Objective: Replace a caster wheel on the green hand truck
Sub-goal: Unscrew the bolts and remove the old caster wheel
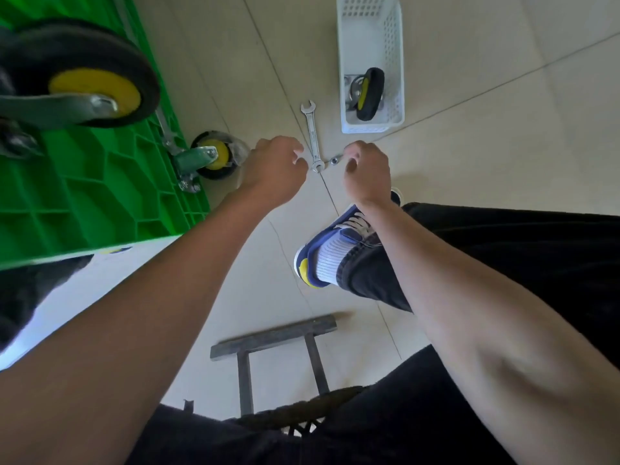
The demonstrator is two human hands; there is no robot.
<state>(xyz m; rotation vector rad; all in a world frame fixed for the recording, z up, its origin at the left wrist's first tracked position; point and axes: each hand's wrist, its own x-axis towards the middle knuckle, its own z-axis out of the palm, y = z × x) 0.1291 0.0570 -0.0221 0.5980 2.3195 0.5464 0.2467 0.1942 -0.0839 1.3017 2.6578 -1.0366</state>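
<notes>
Right hand (pixel 367 171) fingers pinch a nut (pixel 334 160) — left hand (pixel 276 167) fingers curled, empty.

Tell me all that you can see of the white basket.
The white basket is a long plastic box with perforated walls and an open top. It stands on the tiled floor, beyond the wrench. One caster wheel, black with a yellow hub and a metal bracket, lies in its near end. No hand touches it.
</notes>
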